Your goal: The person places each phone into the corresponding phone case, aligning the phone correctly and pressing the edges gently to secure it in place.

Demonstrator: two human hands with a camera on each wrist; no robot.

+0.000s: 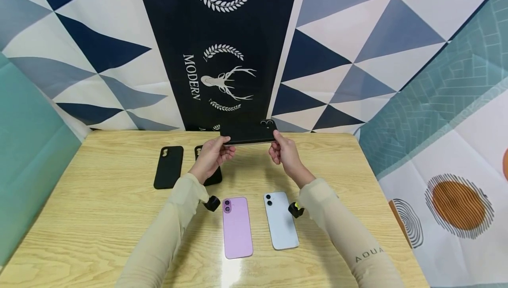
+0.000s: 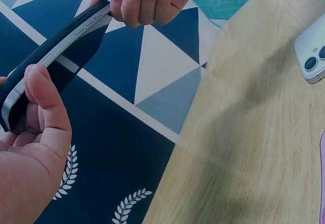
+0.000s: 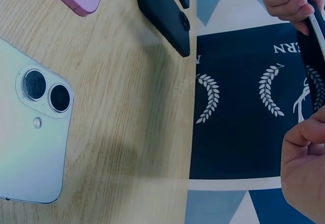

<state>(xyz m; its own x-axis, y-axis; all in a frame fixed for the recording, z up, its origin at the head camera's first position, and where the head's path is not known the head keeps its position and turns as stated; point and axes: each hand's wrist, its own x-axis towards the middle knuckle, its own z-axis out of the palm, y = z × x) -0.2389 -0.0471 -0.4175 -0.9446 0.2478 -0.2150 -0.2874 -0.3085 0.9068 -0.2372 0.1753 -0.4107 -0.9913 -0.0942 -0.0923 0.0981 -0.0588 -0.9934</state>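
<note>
Both hands hold a phone in a black case (image 1: 248, 133) up above the far edge of the table, one hand at each end. My left hand (image 1: 211, 156) grips its left end, the thumb along the near edge. At the other end my right hand (image 1: 286, 155) pinches the corner by the camera lenses, other fingers curled below. In the left wrist view the phone's silver side (image 2: 76, 33) with its buttons shows bare between the black case and the dark screen. A black phone case (image 1: 214, 177) lies partly hidden under my left forearm.
Another black phone case (image 1: 168, 167) lies on the wooden table (image 1: 99, 217) at the left. Nearer me are a purple phone (image 1: 238, 230) and a white phone (image 1: 281, 222), both backs up. Patterned cloth (image 1: 222, 28) hangs behind the table.
</note>
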